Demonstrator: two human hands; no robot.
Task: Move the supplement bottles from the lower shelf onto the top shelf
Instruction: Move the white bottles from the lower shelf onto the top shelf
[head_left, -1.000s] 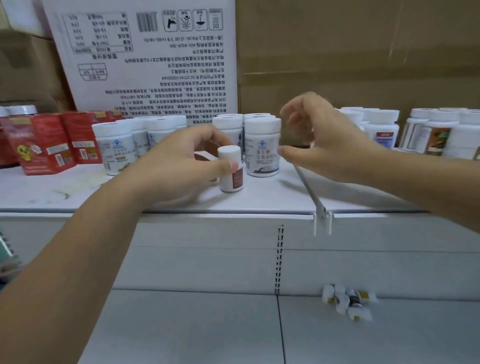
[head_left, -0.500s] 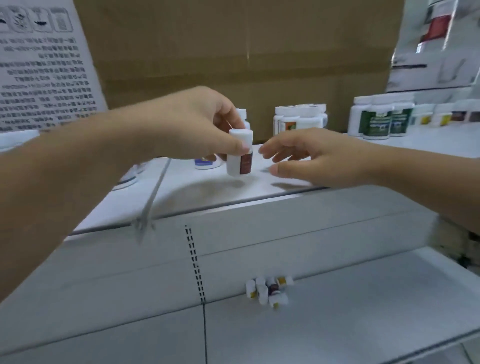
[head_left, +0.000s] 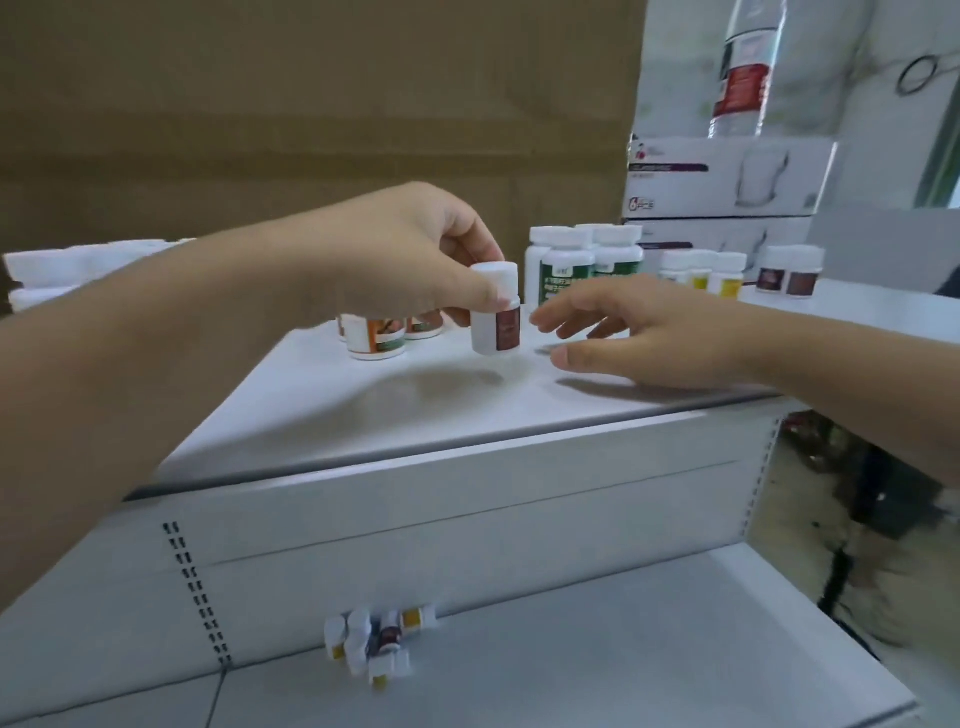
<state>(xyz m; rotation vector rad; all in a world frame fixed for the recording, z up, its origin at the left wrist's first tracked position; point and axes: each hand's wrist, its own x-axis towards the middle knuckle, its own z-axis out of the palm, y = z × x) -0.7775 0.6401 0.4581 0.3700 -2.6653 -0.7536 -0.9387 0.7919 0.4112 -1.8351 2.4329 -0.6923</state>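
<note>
In the head view, the left hand (head_left: 405, 260) pinches a small white bottle with a brown label (head_left: 496, 312) between thumb and fingertips, gripping it by the cap and shoulder. The bottle stands upright over the middle of the top shelf (head_left: 363, 410), with a soft shadow below it; whether its base touches the top shelf cannot be told. A second ago the same bottle was in this grip further left along the top shelf, among taller white bottles, so it is being carried rightward, toward the green-labelled bottles (head_left: 571, 270) at the back of the top shelf. The right hand (head_left: 639, 332), raised and curled a second ago, now lies low over the top shelf just right of the bottle, with its fingers loosely spread and grasping nothing. This looks like choosing a spot and setting the bottle down. Well below the top shelf, a cluster of small bottles (head_left: 371, 642) waits on the lower shelf (head_left: 571, 649), so much of the task is probably left.
</note>
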